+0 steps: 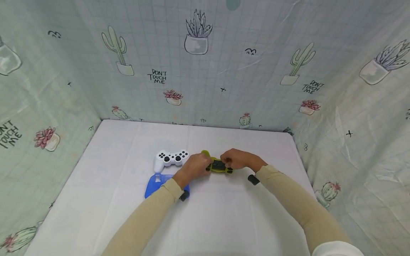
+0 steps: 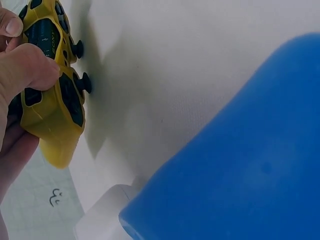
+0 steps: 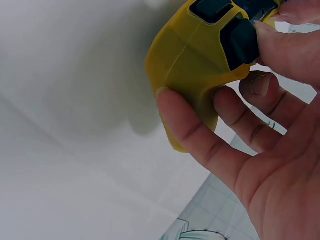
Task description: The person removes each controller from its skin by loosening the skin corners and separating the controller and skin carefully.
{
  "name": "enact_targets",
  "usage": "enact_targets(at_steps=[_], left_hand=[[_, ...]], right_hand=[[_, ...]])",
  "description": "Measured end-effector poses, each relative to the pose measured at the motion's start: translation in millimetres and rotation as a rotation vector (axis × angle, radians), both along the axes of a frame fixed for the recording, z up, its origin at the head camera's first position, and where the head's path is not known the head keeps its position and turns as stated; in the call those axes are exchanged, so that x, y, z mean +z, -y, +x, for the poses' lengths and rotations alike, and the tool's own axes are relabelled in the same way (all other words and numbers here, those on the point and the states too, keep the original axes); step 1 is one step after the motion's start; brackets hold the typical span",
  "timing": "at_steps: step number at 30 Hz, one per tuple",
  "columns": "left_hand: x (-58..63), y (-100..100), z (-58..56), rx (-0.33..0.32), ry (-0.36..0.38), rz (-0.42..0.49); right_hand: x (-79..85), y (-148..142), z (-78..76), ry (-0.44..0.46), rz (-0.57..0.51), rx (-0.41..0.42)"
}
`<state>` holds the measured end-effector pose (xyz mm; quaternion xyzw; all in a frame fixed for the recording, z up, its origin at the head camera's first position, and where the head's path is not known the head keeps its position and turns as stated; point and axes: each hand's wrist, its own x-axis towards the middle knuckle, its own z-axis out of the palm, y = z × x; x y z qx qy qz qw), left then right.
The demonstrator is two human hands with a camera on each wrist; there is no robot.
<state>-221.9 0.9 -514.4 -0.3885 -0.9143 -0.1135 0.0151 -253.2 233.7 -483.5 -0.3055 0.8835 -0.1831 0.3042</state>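
A black game controller (image 1: 219,165) in a yellow silicone cover is held between both hands, close over the table. My left hand (image 1: 198,165) grips one end of it, its thumb pressing on the yellow cover (image 2: 50,132) in the left wrist view. With thumb and fingers, my right hand (image 1: 237,159) holds the other end. In the right wrist view its thumb lies by the black shoulder buttons (image 3: 242,42), while a fingertip touches the yellow grip. The thumbsticks (image 2: 82,82) point toward the table.
A white game controller (image 1: 172,158) lies left of my left hand. In front of it is a blue silicone cover (image 1: 156,185), partly hidden under my left forearm. A white cloth covers the table (image 1: 112,199), and a cactus-print curtain (image 1: 221,71) surrounds its back and sides.
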Motion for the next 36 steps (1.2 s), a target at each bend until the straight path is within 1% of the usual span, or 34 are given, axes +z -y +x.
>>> enact_targets(at_steps=[7, 12, 15, 18, 21, 25, 30, 36], left_hand=[[-1.4, 0.8, -0.9, -0.009, -0.036, 0.012], [-3.0, 0.9, -2.5, -0.009, -0.016, 0.024], [-5.1, 2.5, -0.9, -0.024, -0.011, 0.062], [-9.4, 4.8, 0.7, -0.06, -0.047, 0.114], [-14.1, 6.5, 1.0, -0.119, -0.096, 0.166], [-18.4, 6.9, 0.2, -0.177, -0.14, 0.201], [-21.0, 6.1, 0.6, -0.186, -0.149, 0.192], [-23.4, 7.1, 2.2, -0.184, -0.154, 0.163]], right_hand=[[-0.1, 0.5, -1.0, -0.007, 0.02, 0.016], [-0.2, -0.5, -2.5, -0.022, 0.011, 0.045], [-1.4, -1.1, -1.4, -0.009, 0.019, 0.056], [-2.3, -1.2, -0.1, -0.004, 0.025, 0.068], [-2.9, 0.1, 0.1, -0.02, 0.019, 0.083], [-3.3, 2.4, -0.3, -0.033, 0.016, 0.094], [-4.2, 2.7, 2.6, -0.033, 0.033, 0.083], [-5.1, 2.2, 8.8, -0.065, 0.023, 0.081]])
